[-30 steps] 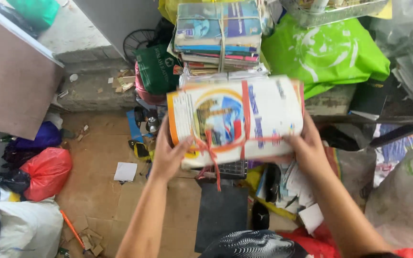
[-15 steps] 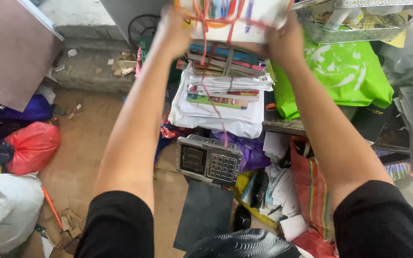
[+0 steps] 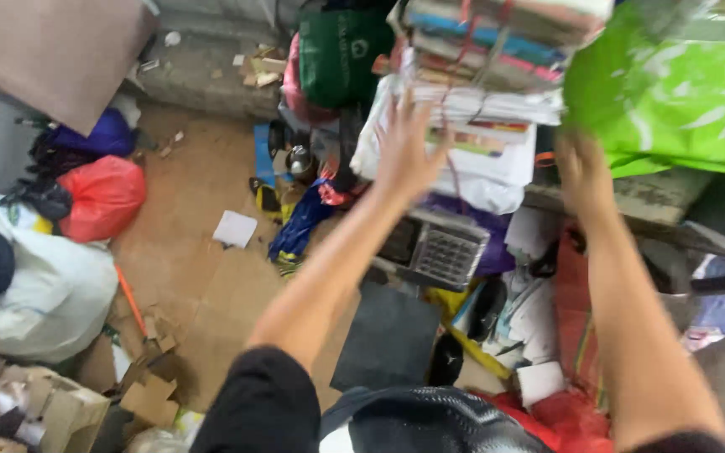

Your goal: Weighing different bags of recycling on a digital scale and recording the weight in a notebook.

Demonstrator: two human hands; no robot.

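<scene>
A tall stack of tied book and paper bundles [image 3: 480,92] stands at the top middle, bound with red string. My left hand [image 3: 409,147] hangs in front of the stack's lower left with fingers spread and nothing in it. My right hand [image 3: 585,172] is just off the stack's lower right edge, fingers loose and empty. Both hands are blurred with motion. Below the stack sits a grey weighing scale with a keypad [image 3: 434,247].
A bright green bag [image 3: 665,101] lies right of the stack, a dark green bag [image 3: 341,54] to its left. Red [image 3: 102,197] and white sacks [image 3: 44,285] crowd the left floor, with cardboard scraps [image 3: 148,394] nearby. A black mat [image 3: 388,335] lies below the scale.
The tied bundle that both hands held has been lifted and set on top of the stack. Both hands have let go and dropped lower, away from it.
</scene>
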